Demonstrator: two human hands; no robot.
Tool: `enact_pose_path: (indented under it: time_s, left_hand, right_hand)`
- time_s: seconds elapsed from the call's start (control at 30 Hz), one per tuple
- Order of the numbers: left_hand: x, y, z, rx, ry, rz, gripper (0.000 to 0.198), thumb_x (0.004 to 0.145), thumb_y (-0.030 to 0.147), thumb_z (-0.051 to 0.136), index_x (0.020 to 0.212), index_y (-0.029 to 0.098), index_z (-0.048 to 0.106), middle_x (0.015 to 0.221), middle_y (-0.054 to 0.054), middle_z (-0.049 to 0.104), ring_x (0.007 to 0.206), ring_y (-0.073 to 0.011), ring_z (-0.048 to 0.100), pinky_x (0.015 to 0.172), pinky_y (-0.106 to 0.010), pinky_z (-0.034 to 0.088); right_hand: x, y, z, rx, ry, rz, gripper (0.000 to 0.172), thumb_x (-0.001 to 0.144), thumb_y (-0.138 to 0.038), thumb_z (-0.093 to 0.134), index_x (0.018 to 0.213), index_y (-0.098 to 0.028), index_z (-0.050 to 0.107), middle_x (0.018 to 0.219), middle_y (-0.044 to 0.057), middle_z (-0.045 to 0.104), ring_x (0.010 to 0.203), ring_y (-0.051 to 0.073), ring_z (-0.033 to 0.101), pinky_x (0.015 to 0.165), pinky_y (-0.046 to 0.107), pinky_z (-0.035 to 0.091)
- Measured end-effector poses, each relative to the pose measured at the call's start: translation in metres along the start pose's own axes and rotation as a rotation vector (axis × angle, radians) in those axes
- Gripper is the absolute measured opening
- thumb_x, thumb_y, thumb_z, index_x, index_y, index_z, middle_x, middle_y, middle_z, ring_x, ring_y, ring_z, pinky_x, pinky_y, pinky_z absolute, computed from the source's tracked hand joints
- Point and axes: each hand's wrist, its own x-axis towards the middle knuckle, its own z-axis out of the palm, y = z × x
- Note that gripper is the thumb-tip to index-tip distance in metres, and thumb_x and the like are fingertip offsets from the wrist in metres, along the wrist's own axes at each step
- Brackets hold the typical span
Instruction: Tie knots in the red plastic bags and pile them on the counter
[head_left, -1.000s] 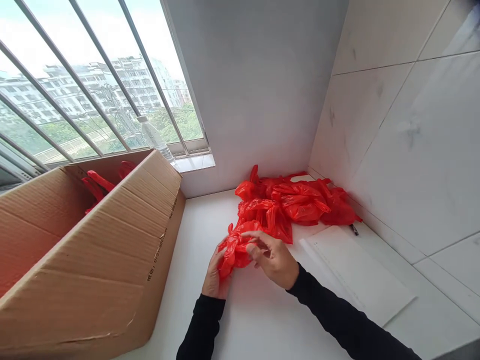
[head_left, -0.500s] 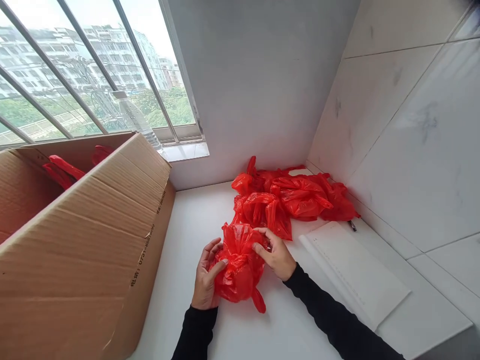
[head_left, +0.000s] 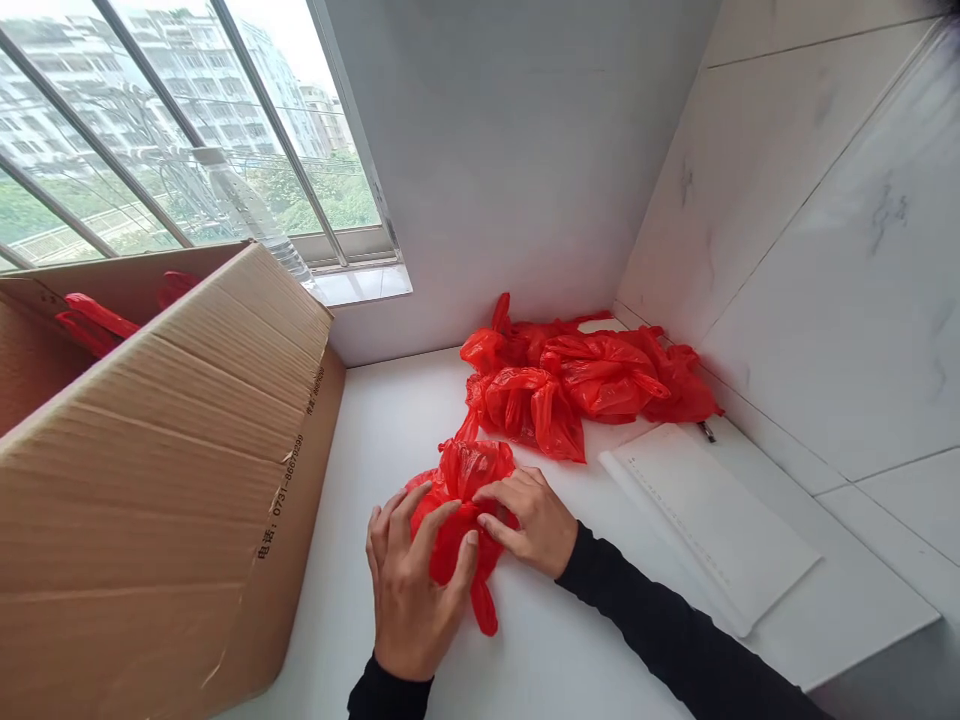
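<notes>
A knotted red plastic bag with something bulky inside lies on the white tabletop in front of me, one handle loop trailing toward me. My left hand arches over its left and near side, fingers apart and bent, the fingertips near the knot. From the right, my right hand reaches to the knot with thumb and fingers close together on the red plastic. What exactly lies between those fingertips is too small to tell. Behind the bag, more red plastic bags are heaped against the wall.
A large open cardboard box with red bags inside stands at the left. A clear bottle is on the window sill behind it. White papers lie at the right, near a dark pen-like object by the tiled wall.
My left hand has moved from the bag's left side to over its near side, its fingers spread. My right hand has shifted left to the knot. The bag sits slightly farther left.
</notes>
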Motion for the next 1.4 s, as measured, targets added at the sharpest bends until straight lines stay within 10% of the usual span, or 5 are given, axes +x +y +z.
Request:
enact_pose_path:
  time_s: [0.53, 0.93, 1.1, 1.23, 1.4]
  left_hand:
    - [-0.003, -0.002, -0.024, -0.09, 0.018, -0.064, 0.034, 0.085, 0.032, 0.066, 0.119, 0.029, 0.065, 0.116, -0.007, 0.067, 0.117, -0.0318, 0.052, 0.107, -0.048, 0.033]
    - [-0.012, 0.034, -0.072, -0.211, 0.126, -0.523, 0.025, 0.088, 0.043, 0.058, 0.1, 0.024, 0.068, 0.083, -0.002, 0.06, 0.072, -0.0179, 0.054, 0.068, -0.027, 0.044]
    - [-0.008, 0.06, -0.078, -0.355, 0.001, -0.608, 0.027, 0.082, 0.047, 0.065, 0.088, 0.023, 0.055, 0.077, 0.001, 0.058, 0.065, -0.0159, 0.052, 0.059, -0.025, 0.042]
    - [-0.01, 0.06, -0.074, -0.386, 0.017, -0.573, 0.029, 0.082, 0.043, 0.068, 0.082, 0.024, 0.046, 0.071, 0.005, 0.05, 0.06, -0.0127, 0.047, 0.055, -0.022, 0.04]
    - [-0.016, 0.045, -0.073, -0.538, 0.05, -0.613, 0.028, 0.08, 0.045, 0.07, 0.093, 0.024, 0.057, 0.087, 0.0, 0.062, 0.071, -0.0165, 0.061, 0.062, -0.024, 0.05]
  right_hand:
    - [0.003, -0.013, -0.012, 0.065, 0.146, -0.032, 0.033, 0.087, -0.028, 0.061, 0.119, -0.023, 0.057, 0.095, 0.005, 0.067, 0.093, 0.025, 0.058, 0.101, 0.049, 0.039]
    - [-0.027, -0.033, -0.075, 0.333, 0.151, 0.373, 0.028, 0.092, -0.045, 0.052, 0.074, -0.023, 0.052, 0.065, -0.002, 0.055, 0.06, 0.017, 0.055, 0.054, 0.029, 0.044]
    - [-0.042, -0.077, -0.097, 0.176, 0.579, 0.127, 0.026, 0.086, -0.03, 0.064, 0.109, -0.028, 0.053, 0.098, 0.005, 0.062, 0.09, 0.024, 0.061, 0.082, 0.041, 0.051]
    - [-0.035, -0.103, -0.09, 0.135, 0.095, -0.334, 0.026, 0.092, -0.014, 0.049, 0.113, -0.027, 0.054, 0.097, 0.006, 0.067, 0.091, 0.023, 0.063, 0.081, 0.038, 0.052]
    - [-0.022, -0.084, -0.059, -0.245, -0.204, -0.19, 0.031, 0.099, -0.034, 0.042, 0.077, -0.023, 0.061, 0.055, 0.002, 0.06, 0.048, 0.019, 0.054, 0.05, 0.033, 0.037]
